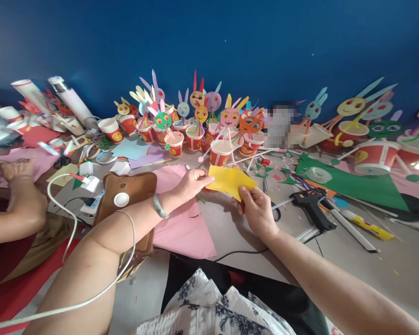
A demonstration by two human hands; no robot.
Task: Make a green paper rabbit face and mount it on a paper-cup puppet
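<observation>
A small piece of yellow paper (226, 180) is stretched between my two hands above the table. My left hand (192, 185) pinches its left end between thumb and fingers. At the paper's lower right corner, my right hand (256, 209) grips it, thumb on top. Pink paper sheets (185, 232) lie below my left forearm. Just right of my right hand are scissors (277, 210), partly hidden, and a black glue gun (314, 209). Paper cups (220, 152) carrying paper rabbit faces (229, 117) stand beyond the yellow paper.
A brown leather bag (106, 204) sits at the left, with a white cable (125, 270) running across my left arm. Another person's hands (19, 170) rest on pink paper at far left. Green paper (349, 181) and paper scraps (275, 177) lie to the right.
</observation>
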